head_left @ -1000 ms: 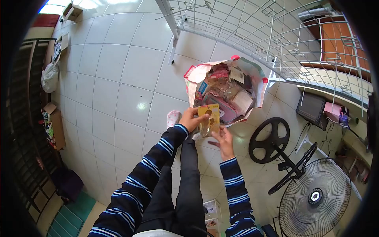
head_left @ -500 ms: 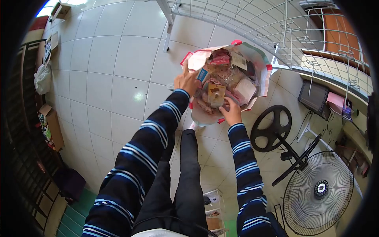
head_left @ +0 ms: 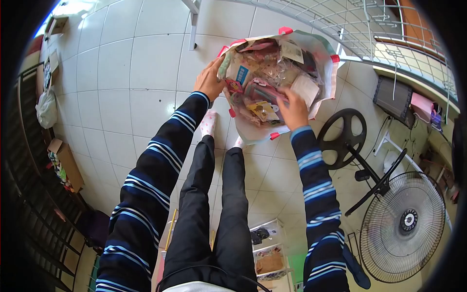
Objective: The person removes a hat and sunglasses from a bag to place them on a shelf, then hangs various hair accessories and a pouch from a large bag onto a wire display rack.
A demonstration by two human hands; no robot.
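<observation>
A large pale bag [head_left: 329,73] with red tabs on its rim stands wide open on the floor, filled with small plastic-wrapped goods. My left hand [head_left: 210,82] is closed on the bag's left rim. Over the right part of the opening, my right hand [head_left: 294,109] reaches in, its fingers bent around a clear plastic packet [head_left: 266,91] with something pink inside; its fingertips are partly hidden. Nearby in the bag lie a yellow-carded packet [head_left: 263,110], a blue-and-white label [head_left: 242,74] and a white card [head_left: 305,89].
A white wire rack [head_left: 360,44] stands beyond the bag. At right are a black round fan base [head_left: 342,138] and a large fan grille [head_left: 403,226]. Below, near my legs, is a white shelf unit [head_left: 270,253]. Cardboard boxes [head_left: 65,165] line the left side.
My left hand has moved left and up to the bag's rim. My right hand has shifted up and right; the yellow-carded packet now lies lower and tilted. The view has shifted.
</observation>
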